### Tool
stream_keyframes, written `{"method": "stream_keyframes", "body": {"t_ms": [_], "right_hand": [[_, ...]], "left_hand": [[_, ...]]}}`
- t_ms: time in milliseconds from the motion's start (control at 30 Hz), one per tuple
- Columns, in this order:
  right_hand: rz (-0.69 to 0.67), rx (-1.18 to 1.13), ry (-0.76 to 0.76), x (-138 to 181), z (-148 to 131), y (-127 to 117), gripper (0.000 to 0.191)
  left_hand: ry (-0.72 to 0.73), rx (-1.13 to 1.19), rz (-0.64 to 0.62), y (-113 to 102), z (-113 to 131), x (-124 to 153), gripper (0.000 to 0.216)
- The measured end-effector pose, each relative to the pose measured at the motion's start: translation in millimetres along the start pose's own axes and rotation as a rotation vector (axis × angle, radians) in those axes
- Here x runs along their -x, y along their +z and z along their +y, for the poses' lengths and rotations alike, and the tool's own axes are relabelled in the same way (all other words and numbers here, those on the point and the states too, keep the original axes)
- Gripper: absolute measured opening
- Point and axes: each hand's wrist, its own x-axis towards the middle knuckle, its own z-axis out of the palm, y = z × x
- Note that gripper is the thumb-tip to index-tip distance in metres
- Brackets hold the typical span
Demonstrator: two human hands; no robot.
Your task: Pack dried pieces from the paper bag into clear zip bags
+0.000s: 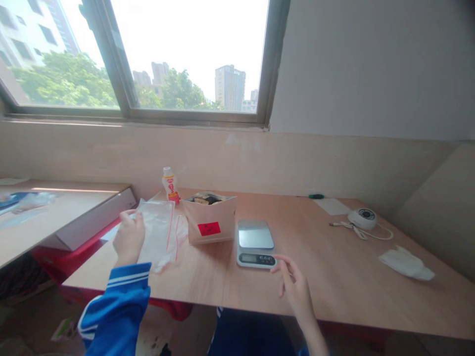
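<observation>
My left hand [129,236], in a blue sleeve with white stripes, is curled at the left edge of a clear zip-lock bag [156,230] and pinches it. More clear plastic with a red zip line lies just under and beside that bag. My right hand [293,283] is by the front right corner of a digital kitchen scale [255,243], its index finger at the button panel and its fingers apart. Whether the fingertip presses a button, I cannot tell. Left of the scale, a brown stand-up paper pouch [211,220] with a red label stands open at the top, dark and tan contents showing.
A white bottle [169,185] with a red and yellow label stands behind the bags. Rightward lie a green-handled tool [316,196], a white sheet [332,206], a white dome camera [361,218] with cable and a crumpled white tissue [406,263]. Another table [67,217] adjoins at left.
</observation>
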Motion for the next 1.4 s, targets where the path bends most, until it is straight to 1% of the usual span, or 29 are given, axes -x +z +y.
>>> {"method": "stream_keyframes", "body": {"t_ms": [33,100,167,233,300,333,400,467,533,567,633,733,800,900,1100,1233,1400], "right_hand": [[0.025,0.016,-0.007,-1,1,-6,0.05],[0.064,0.041,-0.013,-4,2,-16,0.051],[0.083,0.059,-0.005,-6,4,-22,0.051],[0.083,0.071,0.004,-7,8,-26,0.052],[0.084,0.076,0.007,-9,13,-28,0.052],[0.086,0.076,0.009,-9,15,-28,0.052],[0.082,0.077,0.016,-10,19,-30,0.053],[0.072,0.082,0.031,-11,22,-32,0.054],[0.06,0.09,0.05,-12,25,-35,0.056],[0.056,0.093,0.058,-12,27,-36,0.057],[0.059,0.089,0.069,-13,32,-40,0.059],[0.089,0.065,0.085,-15,42,-44,0.061],[0.108,0.056,0.097,-16,48,-44,0.062],[0.111,0.062,0.117,-16,51,-42,0.061],[0.107,0.114,0.128,-15,46,-39,0.058],[0.088,0.147,0.121,-15,46,-39,0.058],[0.121,0.214,0.057,-15,47,-39,0.061]], "left_hand": [[0.055,-0.05,0.001,3,0,-6,0.046],[0.127,-0.131,0.082,10,0,-10,0.05],[0.206,-0.141,0.191,16,-1,-5,0.052],[0.305,-0.07,0.25,22,-2,7,0.049],[0.385,0.052,0.231,33,-1,26,0.044],[0.419,0.115,0.193,41,0,37,0.045],[0.477,0.263,0.085,61,2,59,0.053],[0.48,0.402,-0.051,84,4,77,0.069],[0.429,0.522,-0.187,104,7,90,0.084],[0.401,0.549,-0.238,111,8,94,0.088],[0.343,0.558,-0.323,120,9,98,0.084],[0.275,0.52,-0.412,125,8,95,0.075],[0.249,0.504,-0.425,127,7,91,0.073],[0.252,0.499,-0.395,134,7,86,0.071],[0.257,0.461,-0.325,150,11,79,0.068],[0.267,0.369,-0.316,150,11,80,0.066],[0.266,0.267,-0.307,149,10,83,0.072]]}}
